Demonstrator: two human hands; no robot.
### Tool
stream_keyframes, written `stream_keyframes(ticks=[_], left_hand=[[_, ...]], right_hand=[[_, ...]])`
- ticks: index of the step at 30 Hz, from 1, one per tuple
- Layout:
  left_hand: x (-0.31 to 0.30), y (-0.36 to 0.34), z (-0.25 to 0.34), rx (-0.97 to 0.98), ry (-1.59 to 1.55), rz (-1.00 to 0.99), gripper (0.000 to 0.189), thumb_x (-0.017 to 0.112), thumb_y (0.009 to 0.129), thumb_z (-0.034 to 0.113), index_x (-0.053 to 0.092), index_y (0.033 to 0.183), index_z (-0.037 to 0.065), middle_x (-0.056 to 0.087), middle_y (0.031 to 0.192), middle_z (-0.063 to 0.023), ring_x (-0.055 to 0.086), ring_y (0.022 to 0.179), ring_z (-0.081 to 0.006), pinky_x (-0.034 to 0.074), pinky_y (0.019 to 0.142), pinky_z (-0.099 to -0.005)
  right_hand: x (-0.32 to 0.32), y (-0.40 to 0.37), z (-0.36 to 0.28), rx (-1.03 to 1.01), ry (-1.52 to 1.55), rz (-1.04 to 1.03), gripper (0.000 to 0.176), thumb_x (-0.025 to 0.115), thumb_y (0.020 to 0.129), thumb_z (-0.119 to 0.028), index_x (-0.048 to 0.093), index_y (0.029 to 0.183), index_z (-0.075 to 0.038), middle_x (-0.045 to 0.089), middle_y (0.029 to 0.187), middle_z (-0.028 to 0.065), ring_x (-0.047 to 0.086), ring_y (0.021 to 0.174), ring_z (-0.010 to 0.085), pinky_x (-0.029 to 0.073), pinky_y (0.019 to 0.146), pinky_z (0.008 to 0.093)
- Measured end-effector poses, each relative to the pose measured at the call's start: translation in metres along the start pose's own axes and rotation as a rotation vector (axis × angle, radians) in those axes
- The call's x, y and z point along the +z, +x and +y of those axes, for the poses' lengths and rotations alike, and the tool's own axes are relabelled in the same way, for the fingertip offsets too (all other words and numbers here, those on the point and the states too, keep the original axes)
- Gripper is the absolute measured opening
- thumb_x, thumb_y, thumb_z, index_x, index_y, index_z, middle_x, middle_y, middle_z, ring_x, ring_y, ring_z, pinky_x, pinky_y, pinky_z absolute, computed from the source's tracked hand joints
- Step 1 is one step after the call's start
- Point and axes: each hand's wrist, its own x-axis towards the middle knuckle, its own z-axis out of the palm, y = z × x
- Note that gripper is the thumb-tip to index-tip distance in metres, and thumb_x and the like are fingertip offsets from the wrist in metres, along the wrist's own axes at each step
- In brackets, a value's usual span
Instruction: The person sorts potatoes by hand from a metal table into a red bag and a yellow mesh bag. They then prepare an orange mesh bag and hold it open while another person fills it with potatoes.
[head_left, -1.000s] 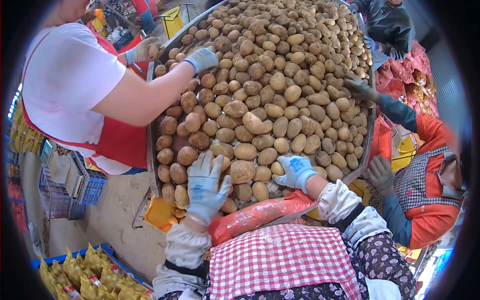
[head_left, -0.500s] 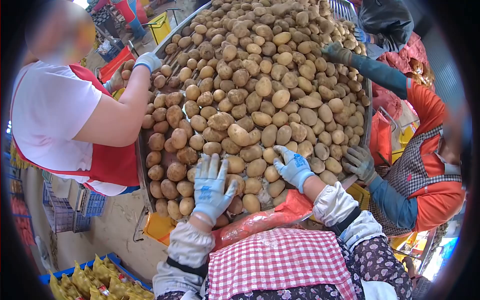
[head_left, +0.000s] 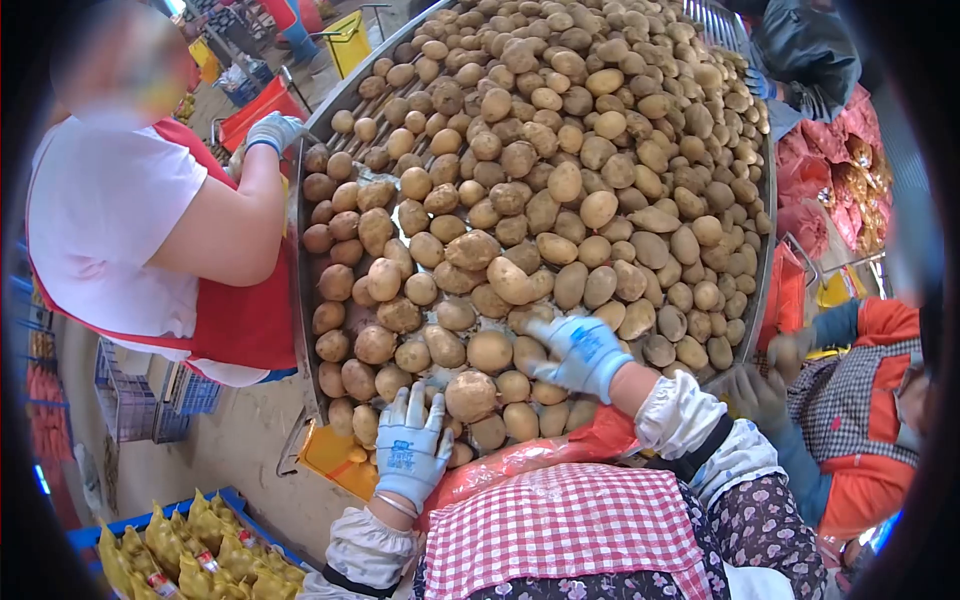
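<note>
A big metal sorting tray point(head_left: 303, 300) is heaped with several brown potatoes point(head_left: 560, 180). My left hand point(head_left: 408, 450), in a pale blue glove, lies with spread fingers at the tray's near edge, touching small potatoes and next to a large round potato point(head_left: 470, 395). My right hand point(head_left: 577, 350), gloved the same, rests flat on the potatoes near the middle of the near edge, fingers apart. Neither hand grips anything that I can see. A red mesh sack point(head_left: 520, 455) lies under the near rim, above my checked apron point(head_left: 570, 520).
A person in a white shirt and red apron point(head_left: 130, 230) stands at the left, a gloved hand point(head_left: 268, 130) on the tray's rim. Another person in orange point(head_left: 860, 420) stands at the right. Yellow bags fill a blue crate point(head_left: 180, 550); grey crates point(head_left: 140, 395) stand at left.
My left hand has pulled back toward the tray's near edge. My right hand stays on the potatoes. The person at right has drawn both arms off the tray.
</note>
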Motion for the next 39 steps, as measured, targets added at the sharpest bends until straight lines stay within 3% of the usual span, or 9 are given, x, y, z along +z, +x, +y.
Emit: stream_keyframes(ticks=[4,5,8,11,20,22,25,36,39], left_hand=[[-0.022,0.035,-0.011,-0.269,-0.241,-0.337,0.032,0.054,0.088,0.033,0.065,0.096,0.004,0.062,0.109,-0.0202,0.059,0.101,-0.0329,0.047,0.086,-0.0438],[-0.028,0.048,-0.008,-0.36,-0.293,-0.04,0.031,0.054,0.088,0.033,0.063,0.08,0.004,0.064,0.092,-0.0175,0.061,0.087,-0.0313,0.049,0.076,-0.0431],[-0.026,0.095,-0.009,-0.048,-0.004,0.413,0.046,0.058,0.085,0.04,0.061,0.119,0.009,0.05,0.134,-0.0201,0.044,0.126,-0.0371,0.033,0.105,-0.048],[0.009,0.085,-0.027,-0.052,0.07,0.152,0.07,0.062,0.082,0.041,0.042,0.142,0.009,0.032,0.15,-0.0196,0.028,0.138,-0.0393,0.021,0.113,-0.0518],[-0.061,0.044,-0.016,-0.45,-0.098,-0.462,0.046,0.059,0.086,0.033,0.058,0.124,0.008,0.057,0.125,-0.0168,0.056,0.11,-0.0337,0.046,0.092,-0.0437],[-0.048,0.059,-0.02,-0.133,-0.02,0.219,0.031,0.057,0.09,0.026,0.063,0.112,0.005,0.063,0.111,-0.0157,0.059,0.1,-0.0323,0.048,0.087,-0.0432],[-0.032,0.115,-0.017,0.09,0.127,0.357,0.036,0.058,0.088,0.027,0.061,0.116,0.004,0.063,0.11,-0.0156,0.059,0.101,-0.0319,0.045,0.09,-0.0436],[-0.027,0.166,-0.032,-0.142,0.051,-0.149,0.048,0.066,0.078,0.034,0.06,0.117,0.006,0.063,0.109,-0.0162,0.061,0.097,-0.0316,0.046,0.09,-0.0428],[-0.044,0.15,0.001,-0.196,-0.597,0.027,0.051,0.06,0.085,0.037,0.055,0.125,0.005,0.065,0.111,-0.0152,0.059,0.106,-0.032,0.042,0.096,-0.0446]], right_hand=[[0.001,0.01,-0.034,-0.057,-0.123,-0.337,0.055,0.056,0.087,-0.049,0.055,0.121,-0.006,0.066,0.101,0.0134,0.064,0.093,0.0309,0.051,0.077,0.0438],[0.016,0.008,-0.032,-0.153,-0.104,-0.256,0.061,0.056,0.086,-0.053,0.055,0.122,-0.005,0.065,0.095,0.0138,0.064,0.087,0.0313,0.051,0.075,0.0432],[0.024,0.011,-0.038,-0.202,-0.102,-0.244,0.061,0.057,0.086,-0.053,0.054,0.122,-0.004,0.065,0.097,0.0133,0.064,0.087,0.032,0.051,0.075,0.0432],[0.006,0.005,-0.028,-0.154,-0.058,-0.152,0.063,0.058,0.084,-0.054,0.052,0.125,-0.006,0.065,0.098,0.0143,0.064,0.088,0.0326,0.051,0.075,0.0433],[0.023,0.005,-0.033,-0.209,-0.09,-0.319,0.077,0.059,0.087,-0.047,0.03,0.146,-0.008,0.066,0.096,0.0186,0.066,0.082,0.034,0.052,0.07,0.0455],[0.023,0.013,-0.038,-0.193,-0.052,-0.321,0.077,0.06,0.087,-0.045,0.028,0.146,-0.008,0.064,0.082,0.0196,0.064,0.078,0.0354,0.051,0.066,0.0455],[0.014,0.016,-0.038,-0.213,0.0,-0.331,0.071,0.059,0.088,-0.043,0.033,0.145,-0.01,0.064,0.082,0.0202,0.064,0.077,0.0356,0.051,0.067,0.0439],[0.033,-0.012,0.01,0.264,0.929,-0.121,0.051,0.061,0.092,-0.029,0.047,0.136,-0.009,0.066,0.112,0.0133,0.064,0.102,0.0204,0.051,0.085,0.0314],[0.02,-0.013,-0.005,0.275,1.811,0.054,0.058,0.061,0.091,-0.026,0.039,0.141,-0.005,0.059,0.119,0.0105,0.063,0.099,0.0196,0.053,0.083,0.0335]])
